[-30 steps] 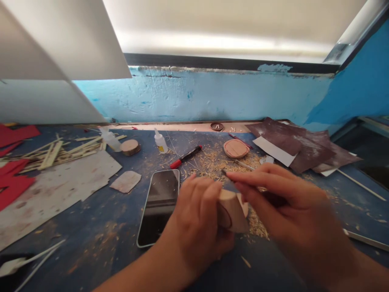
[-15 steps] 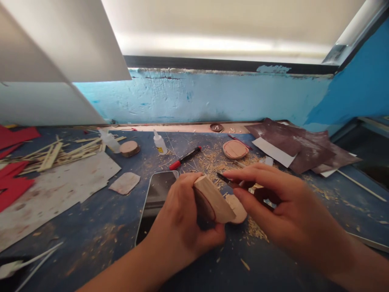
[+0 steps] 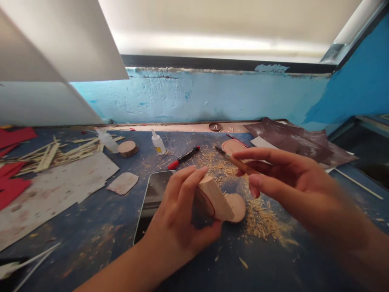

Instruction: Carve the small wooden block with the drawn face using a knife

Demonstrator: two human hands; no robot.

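My left hand is closed round a pale wooden block, holding it tilted with fingers over the top and thumb beneath. A curved red line shows on the block's left face. In my right hand, to the right and a little higher, is a slim carving tool with a wooden handle and dark tip. The tip points up and left, apart from the block; its exact blade shape is too small to tell. Behind the block, a round wood piece lies on the table, partly hidden.
Wood shavings cover the middle of the blue table. Around them lie a phone, a red-capped marker, a glue bottle, a wood disc, dark sandpaper sheets and thin sticks.
My right hand has drawn the carving tool up and away from the block, its fingers looser. The left hand's upper fingers have shifted, and the block is still in its grip.
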